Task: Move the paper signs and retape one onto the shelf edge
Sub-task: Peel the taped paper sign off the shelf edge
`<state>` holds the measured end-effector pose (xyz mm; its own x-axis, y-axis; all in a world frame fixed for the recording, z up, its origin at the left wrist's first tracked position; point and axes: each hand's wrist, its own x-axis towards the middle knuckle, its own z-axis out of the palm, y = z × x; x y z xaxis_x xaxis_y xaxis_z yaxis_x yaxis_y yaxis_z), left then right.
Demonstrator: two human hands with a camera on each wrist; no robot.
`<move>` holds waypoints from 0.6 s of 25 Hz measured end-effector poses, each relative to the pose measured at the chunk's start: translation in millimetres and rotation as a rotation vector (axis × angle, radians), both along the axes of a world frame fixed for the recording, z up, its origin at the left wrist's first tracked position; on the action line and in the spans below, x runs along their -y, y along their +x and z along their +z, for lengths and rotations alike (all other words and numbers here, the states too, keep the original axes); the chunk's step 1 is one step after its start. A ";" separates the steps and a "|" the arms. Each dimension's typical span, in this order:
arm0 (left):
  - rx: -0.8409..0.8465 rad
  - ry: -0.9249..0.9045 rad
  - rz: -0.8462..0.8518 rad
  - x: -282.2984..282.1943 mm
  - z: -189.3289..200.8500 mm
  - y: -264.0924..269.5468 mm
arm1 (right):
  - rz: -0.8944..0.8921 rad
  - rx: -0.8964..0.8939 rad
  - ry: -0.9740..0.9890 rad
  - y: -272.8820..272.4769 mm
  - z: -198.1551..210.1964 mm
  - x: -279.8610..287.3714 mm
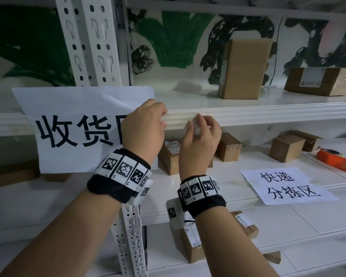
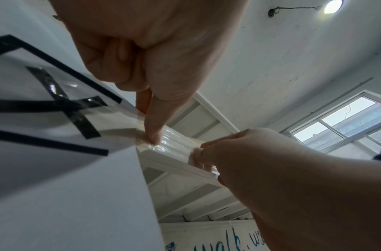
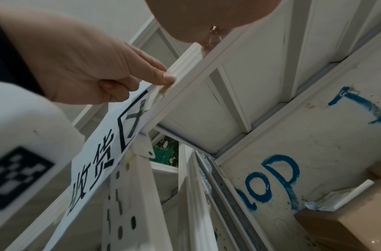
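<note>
A large white paper sign (image 1: pixel 78 126) (image 2: pixel 45 169) (image 3: pixel 103 161) with black characters hangs over the white shelf edge (image 1: pixel 268 114). My left hand (image 1: pixel 164 118) (image 2: pixel 147 122) (image 3: pixel 163 76) is at the sign's right edge. Its fingers are curled and its thumb presses a clear tape strip (image 2: pixel 172 144) (image 1: pixel 178 119) onto the shelf edge. Just to the right, my right hand (image 1: pixel 194 122) (image 2: pixel 198 152) pinches the tape's free end against the same edge. A second, smaller sign (image 1: pixel 288 184) lies flat on the shelf below.
An orange tape dispenser (image 1: pixel 336 160) lies at the right of the lower shelf. Cardboard boxes (image 1: pixel 246 68) (image 1: pixel 286 148) stand on both shelves. A perforated white upright post (image 1: pixel 88 41) rises behind the large sign.
</note>
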<state>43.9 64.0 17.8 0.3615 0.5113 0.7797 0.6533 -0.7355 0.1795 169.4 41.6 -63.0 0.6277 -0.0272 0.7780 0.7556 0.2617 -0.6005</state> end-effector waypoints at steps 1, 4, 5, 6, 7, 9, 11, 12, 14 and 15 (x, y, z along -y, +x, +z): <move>0.002 -0.001 -0.002 -0.6 0.0 -0.3 | 0.005 -0.011 0.011 0.8 0.0 -0.6; 0.013 -0.001 0.000 0.6 -1.4 1.6 | 0.043 -0.035 0.031 4.3 2.5 -0.8; 0.017 0.001 0.001 1.1 -1.9 2.5 | 0.059 -0.042 0.031 4.5 3.0 -0.8; 0.021 0.003 0.002 1.1 -2.3 3.1 | 0.068 -0.053 0.031 4.4 2.6 -1.1; 0.024 0.004 0.002 1.0 -2.6 3.0 | 0.071 -0.066 0.034 3.4 2.3 -1.4; 0.028 0.000 0.000 0.8 -2.5 2.5 | 0.062 -0.077 0.051 2.2 1.8 -3.6; 0.031 -0.007 -0.003 1.4 -2.1 2.0 | 0.044 -0.050 0.072 0.7 1.1 -6.2; 0.035 -0.009 -0.003 1.1 -1.9 1.9 | 0.035 -0.036 0.083 0.1 0.0 -7.6; 0.041 -0.013 -0.003 0.5 -2.7 2.4 | 0.027 -0.023 0.098 -0.7 -1.7 -8.7; 0.043 -0.015 -0.006 0.3 -3.2 2.6 | 0.022 -0.020 0.103 -0.8 -2.0 -8.5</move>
